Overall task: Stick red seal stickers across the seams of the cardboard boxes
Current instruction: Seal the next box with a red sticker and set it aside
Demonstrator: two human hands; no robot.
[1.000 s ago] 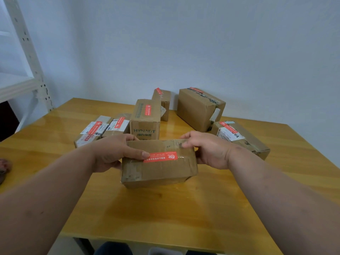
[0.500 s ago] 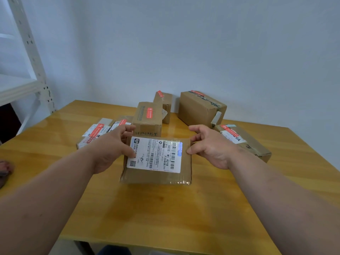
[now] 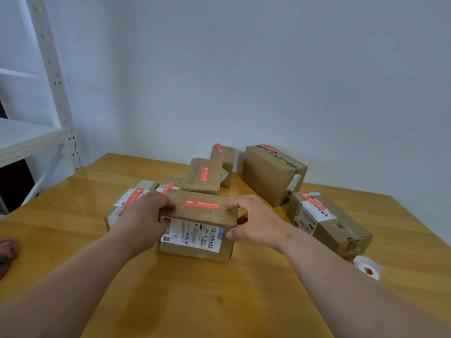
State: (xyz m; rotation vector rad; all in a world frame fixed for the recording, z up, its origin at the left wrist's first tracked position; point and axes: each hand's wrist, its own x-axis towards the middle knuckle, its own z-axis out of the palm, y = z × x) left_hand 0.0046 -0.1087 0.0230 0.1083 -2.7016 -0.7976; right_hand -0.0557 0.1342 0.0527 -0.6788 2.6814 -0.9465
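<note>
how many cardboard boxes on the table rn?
7: one in the hands; two flat at left; two mid-back; large back-right; one right. More may be hidden.

Two bare forearms, no sleeves visible up to frame edge — nothing worn on wrists, no watch, no rings, no gloves. Left hand and right hand bare too — short nails, approx.

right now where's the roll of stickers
In the head view the roll of stickers lies on the wooden table at the right, just in front of the nearest right-hand cardboard box and beside the right forearm.
</note>
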